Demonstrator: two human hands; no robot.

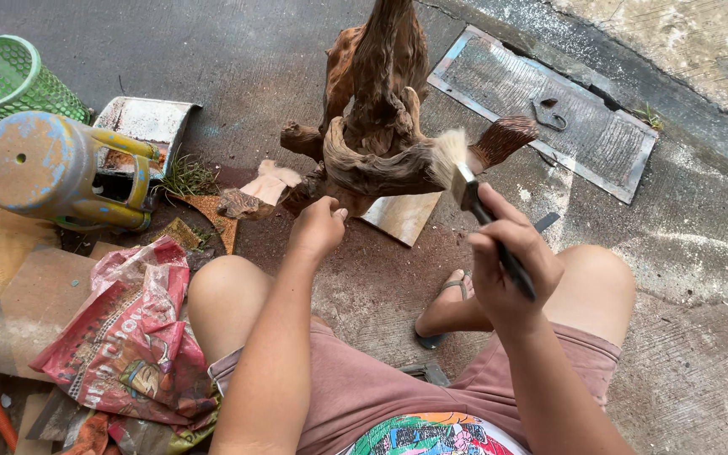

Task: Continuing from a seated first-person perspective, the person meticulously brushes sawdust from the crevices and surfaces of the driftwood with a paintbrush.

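Note:
A gnarled brown driftwood piece (pixel 378 109) stands upright on the concrete in front of me. My right hand (pixel 509 270) grips the black handle of a paintbrush (pixel 465 184); its pale bristles touch the wood's right side. My left hand (pixel 318 226) rests against the lower left of the wood, fingers curled on its base. I sit low with bare knees on either side, one sandalled foot (pixel 444 313) between them.
A blue and yellow stool (pixel 52 168) lies on its side at left, with a green mesh basket (pixel 6 76) behind it. A red printed plastic bag (pixel 132 337) lies by my left knee. A metal drain cover (pixel 549 109) sits at upper right. Wood scraps lie around the base.

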